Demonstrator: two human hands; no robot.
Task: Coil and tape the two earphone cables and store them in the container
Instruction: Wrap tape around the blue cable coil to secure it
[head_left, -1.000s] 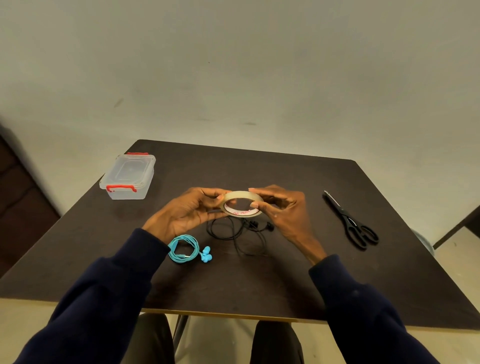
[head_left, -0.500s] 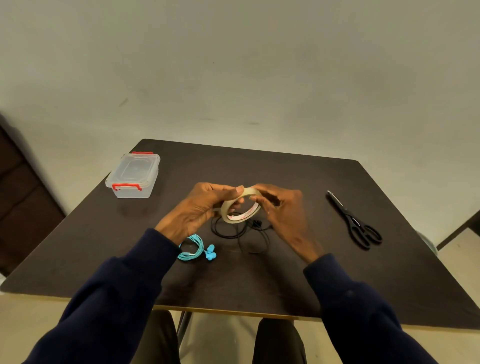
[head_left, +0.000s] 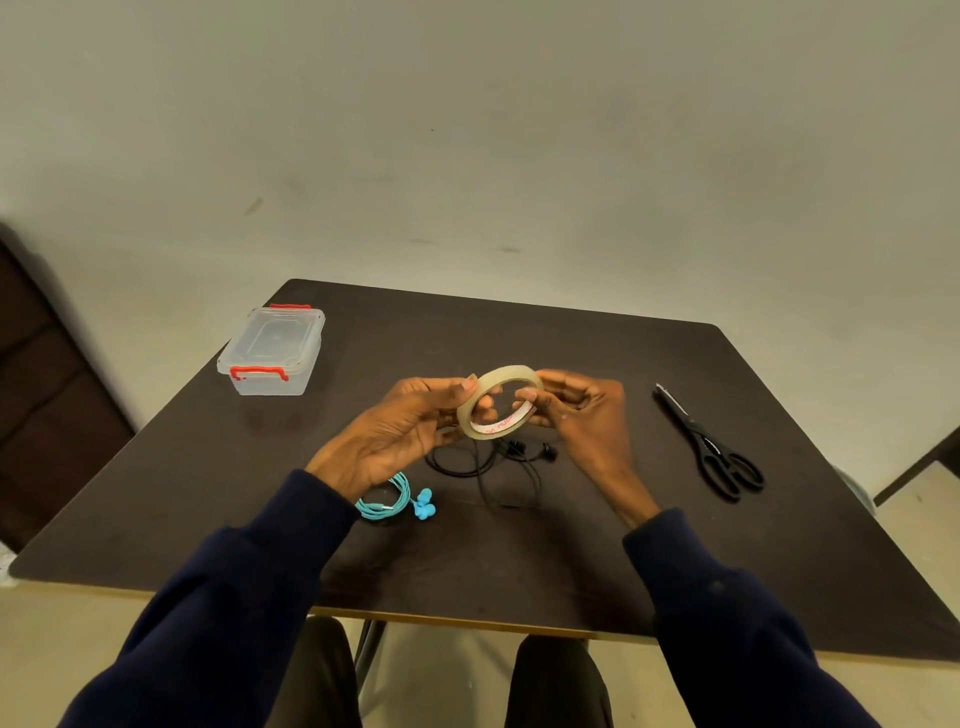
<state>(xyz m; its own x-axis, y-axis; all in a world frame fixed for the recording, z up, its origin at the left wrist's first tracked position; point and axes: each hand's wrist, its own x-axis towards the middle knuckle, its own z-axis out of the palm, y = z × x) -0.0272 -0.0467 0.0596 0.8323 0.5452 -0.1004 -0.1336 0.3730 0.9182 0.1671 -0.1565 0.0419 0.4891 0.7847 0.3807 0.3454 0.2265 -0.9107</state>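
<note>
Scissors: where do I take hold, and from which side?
Grip the black handle loops of the scissors, coming from the near side with the right hand, once it lets go of the tape roll. They lie flat and closed on the table, loops toward the person, blades pointing away, so the handles are likely the closer, safer end.

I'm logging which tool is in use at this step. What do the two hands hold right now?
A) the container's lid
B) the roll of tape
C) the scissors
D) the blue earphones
B: the left hand and the right hand both grip the roll of tape, while the scissors, the blue earphones and the lidded container lie on the table.
</note>
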